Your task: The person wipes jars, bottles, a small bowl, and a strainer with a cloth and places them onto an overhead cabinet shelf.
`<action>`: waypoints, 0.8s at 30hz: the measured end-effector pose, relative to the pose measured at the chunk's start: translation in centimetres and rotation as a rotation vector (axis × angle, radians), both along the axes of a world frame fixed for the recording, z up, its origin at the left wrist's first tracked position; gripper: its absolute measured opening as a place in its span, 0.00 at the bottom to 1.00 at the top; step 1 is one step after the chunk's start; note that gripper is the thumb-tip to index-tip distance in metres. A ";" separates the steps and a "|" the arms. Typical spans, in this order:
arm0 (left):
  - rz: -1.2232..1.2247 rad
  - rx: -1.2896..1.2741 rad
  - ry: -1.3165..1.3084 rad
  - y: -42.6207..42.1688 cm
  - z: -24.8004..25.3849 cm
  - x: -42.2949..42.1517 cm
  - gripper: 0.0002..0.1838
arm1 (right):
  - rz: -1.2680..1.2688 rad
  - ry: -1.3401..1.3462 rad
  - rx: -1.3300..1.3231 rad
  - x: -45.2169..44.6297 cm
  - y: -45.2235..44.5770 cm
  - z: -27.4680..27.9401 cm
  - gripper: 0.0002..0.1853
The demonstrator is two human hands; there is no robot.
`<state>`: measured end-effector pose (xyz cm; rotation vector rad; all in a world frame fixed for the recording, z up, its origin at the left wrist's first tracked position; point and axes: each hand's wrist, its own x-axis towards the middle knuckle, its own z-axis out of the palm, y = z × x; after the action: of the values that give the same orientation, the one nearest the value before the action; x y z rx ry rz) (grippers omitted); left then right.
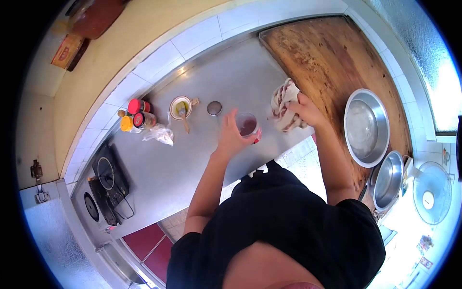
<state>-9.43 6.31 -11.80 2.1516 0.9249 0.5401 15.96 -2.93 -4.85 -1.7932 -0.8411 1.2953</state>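
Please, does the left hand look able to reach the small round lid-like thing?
Probably yes: the lid-like thing lies close by, with nothing between, though the left hand, curled around the jar, may first need freeing.

No word, brand or number can be read anywhere. Print-like marks too small or blurred to make out show on the red-and-white label [259, 135] of the transparent jar [248, 124] over the worktop [164, 187], on the jar with a dark disc on its red lid [144, 120] among the containers by the tiled wall, and on the orange-and-yellow box [70, 51] at upper left. The pale round badge [428, 198] on the fan [438, 180] and the small red-toned sticker [426, 263] below it are equally illegible.
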 end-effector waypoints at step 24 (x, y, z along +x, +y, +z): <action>-0.150 0.042 -0.170 -5.2 2.7 4.5 0.44 | 0.187 -0.400 0.476 -5.9 -1.1 -1.2 0.23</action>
<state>-4.96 1.09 -9.12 2.1533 0.6597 0.6602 10.06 -4.04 -6.04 -1.6255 -1.4320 0.7561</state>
